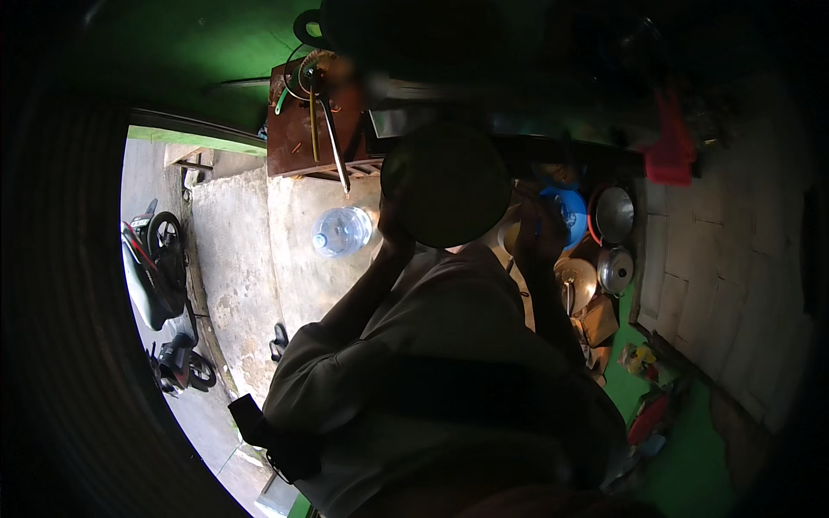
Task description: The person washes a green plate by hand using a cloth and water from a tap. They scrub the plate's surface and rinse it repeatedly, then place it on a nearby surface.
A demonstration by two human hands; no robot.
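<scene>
A dark, round, disc-like object (447, 184) is up in front of my chest; shade hides whether it is a lid, a pan or something else. My left hand (395, 223) grips its left rim, with the forearm bent upward. My right hand (543, 226) is raised to the right of the disc, apart from it. Deep shadow covers its fingers, so I cannot tell if it holds anything. Just beyond that hand sits a blue plastic basin (572, 217), partly hidden by it.
At right are a wok (614, 215), a lidded metal pot (615, 270), a metal pan (576, 283) and a cardboard box (594, 321). A brown table (288, 146) bears long-handled utensils. A clear water jug (343, 232) lies on the concrete floor (233, 239). Motorcycles (155, 272) stand outside.
</scene>
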